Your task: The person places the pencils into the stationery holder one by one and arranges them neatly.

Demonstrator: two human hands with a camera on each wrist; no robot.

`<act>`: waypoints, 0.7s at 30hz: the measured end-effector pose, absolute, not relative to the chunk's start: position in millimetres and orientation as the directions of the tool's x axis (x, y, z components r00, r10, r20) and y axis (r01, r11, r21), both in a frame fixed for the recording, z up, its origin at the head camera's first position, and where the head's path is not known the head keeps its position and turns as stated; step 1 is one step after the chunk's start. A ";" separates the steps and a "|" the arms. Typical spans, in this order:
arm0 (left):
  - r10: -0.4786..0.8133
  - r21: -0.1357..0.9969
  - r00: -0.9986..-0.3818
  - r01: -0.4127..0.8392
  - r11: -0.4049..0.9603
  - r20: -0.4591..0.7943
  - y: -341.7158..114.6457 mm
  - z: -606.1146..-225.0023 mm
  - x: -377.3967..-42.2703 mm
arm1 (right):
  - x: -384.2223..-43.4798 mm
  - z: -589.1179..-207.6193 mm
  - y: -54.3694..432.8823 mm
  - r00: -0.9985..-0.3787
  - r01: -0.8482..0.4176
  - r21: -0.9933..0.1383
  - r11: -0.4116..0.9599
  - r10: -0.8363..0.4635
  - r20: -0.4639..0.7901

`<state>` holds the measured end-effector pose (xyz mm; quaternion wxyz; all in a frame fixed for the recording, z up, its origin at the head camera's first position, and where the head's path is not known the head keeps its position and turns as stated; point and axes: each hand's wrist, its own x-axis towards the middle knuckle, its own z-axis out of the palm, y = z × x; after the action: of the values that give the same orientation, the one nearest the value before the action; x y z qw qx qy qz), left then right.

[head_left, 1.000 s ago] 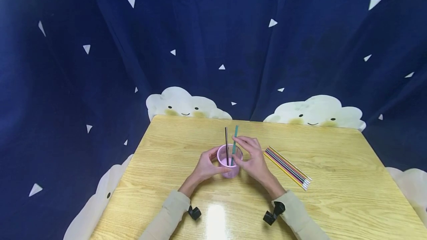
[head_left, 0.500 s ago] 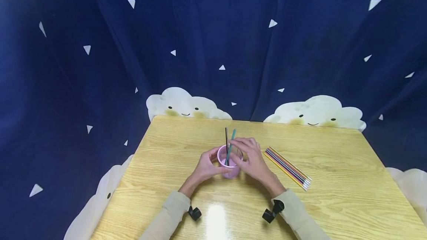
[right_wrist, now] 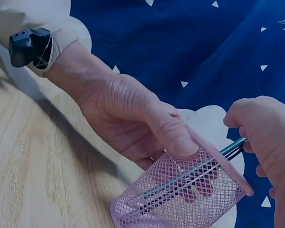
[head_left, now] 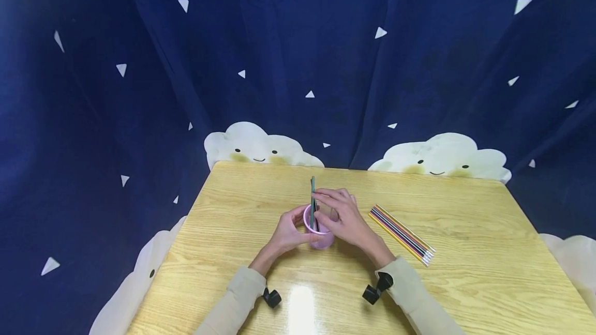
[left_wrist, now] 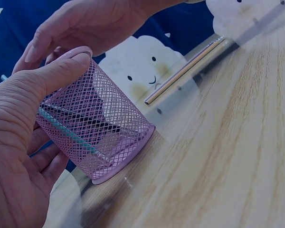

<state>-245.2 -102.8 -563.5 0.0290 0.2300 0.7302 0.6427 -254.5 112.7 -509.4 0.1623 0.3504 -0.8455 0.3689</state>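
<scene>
A pink mesh pencil cup point(head_left: 321, 242) stands on the table, and my left hand point(head_left: 286, 231) grips its side with the thumb near the rim. Over the opening, my right hand point(head_left: 343, 218) pinches the upper part of a teal pencil point(head_left: 312, 198) whose lower end is inside the cup. A black pencil point(left_wrist: 102, 123) leans inside too, close beside the teal one, as the left wrist view shows through the mesh. From the right wrist side, the two pencils run nearly parallel, and the right fingertips partly hide their tops.
To the right of the cup lies a row of several pencils point(head_left: 400, 234) in yellow, black and other colours, silver ends toward the person. The wooden table point(head_left: 489, 252) ends at the back against a dark blue curtain point(head_left: 279, 40) with cloud shapes.
My right hand has moved left with the teal pencil, swinging it from the cup's right side across to the black pencil. The left hand and cup have stayed put.
</scene>
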 end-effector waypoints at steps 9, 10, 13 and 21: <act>0.364 0.956 -0.896 0.289 0.048 0.252 -101.3 -563.7 -245.2 | -246.0 -506.7 124.3 -0.722 -0.692 -0.538 0.481 -0.454 0.523; 0.364 0.957 -0.897 0.288 0.046 0.252 -101.1 -563.6 -245.1 | -245.3 -507.5 126.3 -0.725 -0.688 -0.545 0.478 -0.448 0.523; 0.363 0.958 -0.898 0.283 0.046 0.247 -101.1 -563.6 -244.9 | -243.6 -510.8 132.5 -0.738 -0.675 -0.562 0.478 -0.425 0.525; 0.360 0.960 -0.902 0.275 0.055 0.238 -100.7 -563.8 -244.4 | -235.3 -516.3 157.9 -0.751 -0.655 -0.552 0.516 -0.365 0.551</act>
<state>-244.4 -100.7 -563.8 0.0325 0.2189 0.7256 0.6516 -235.3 157.9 -516.3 0.1861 0.2999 -0.8504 0.3902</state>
